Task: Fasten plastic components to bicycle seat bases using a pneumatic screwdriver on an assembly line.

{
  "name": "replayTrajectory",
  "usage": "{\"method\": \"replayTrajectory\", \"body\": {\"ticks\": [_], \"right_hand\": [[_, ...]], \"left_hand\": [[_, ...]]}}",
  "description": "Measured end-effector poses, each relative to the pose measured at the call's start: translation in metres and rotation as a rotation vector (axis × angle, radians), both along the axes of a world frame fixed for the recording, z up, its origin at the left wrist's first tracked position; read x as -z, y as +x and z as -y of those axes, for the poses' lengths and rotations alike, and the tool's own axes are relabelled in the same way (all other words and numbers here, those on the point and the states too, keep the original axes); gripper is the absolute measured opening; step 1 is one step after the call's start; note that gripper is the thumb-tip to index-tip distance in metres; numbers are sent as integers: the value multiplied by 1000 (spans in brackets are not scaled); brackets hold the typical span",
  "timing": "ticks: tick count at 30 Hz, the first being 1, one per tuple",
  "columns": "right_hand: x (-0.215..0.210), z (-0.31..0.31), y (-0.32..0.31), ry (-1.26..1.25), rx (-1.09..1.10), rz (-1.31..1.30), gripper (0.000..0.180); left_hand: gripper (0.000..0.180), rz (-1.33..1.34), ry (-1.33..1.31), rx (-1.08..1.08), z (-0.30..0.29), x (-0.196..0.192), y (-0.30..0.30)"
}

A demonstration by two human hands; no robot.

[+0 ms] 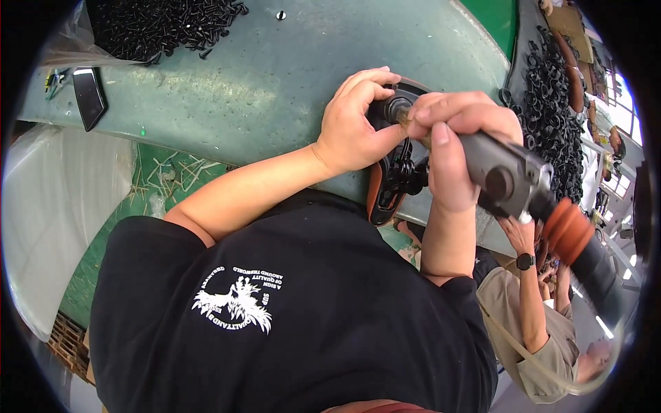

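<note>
My right hand [460,141] is wrapped round a dark power screwdriver [502,175], whose tail with an orange band and a black hose end runs off to the lower right. The tool's nose points left, toward my left hand [354,124]. With curled fingers and thumb, that hand grips a long black-and-orange moulded part [389,189] at its far end, beside a round black piece. The part lies at the table's near edge, close to my body. My hands hide the driver's tip and much of the part.
A heap of black screws [165,27] lies at the far left on the green table [227,96], with a dark phone [89,98] near it. Black ring-like pieces [554,110] are piled at the right. A co-worker's arm [527,275] wearing a watch is at the lower right.
</note>
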State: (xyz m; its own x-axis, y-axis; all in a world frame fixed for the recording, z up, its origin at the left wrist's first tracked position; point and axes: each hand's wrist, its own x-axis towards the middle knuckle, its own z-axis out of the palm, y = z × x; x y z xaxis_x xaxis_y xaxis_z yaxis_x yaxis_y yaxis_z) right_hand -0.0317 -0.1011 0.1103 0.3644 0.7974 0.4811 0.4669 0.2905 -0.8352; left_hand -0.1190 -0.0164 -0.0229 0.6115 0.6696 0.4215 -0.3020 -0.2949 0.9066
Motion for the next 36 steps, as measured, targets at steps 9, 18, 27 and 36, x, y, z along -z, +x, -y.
{"method": "replayTrajectory", "body": {"ticks": [9,18,27,36], "right_hand": [[-49,49,-15,92,-114,-12,33],[-45,90,-21,362,74,-316,33],[-69,136,-16,516,39,-230,32],[-62,152,-21,499,60,-191,31]], "left_hand": [[42,-215,162,448,-57,-42,-41],[12,-587,844,-55,-200,-5,-13],[25,-238,-1209,1020,-11,-105,-21],[16,-63,-778,1142,16,-87,-8]]}}
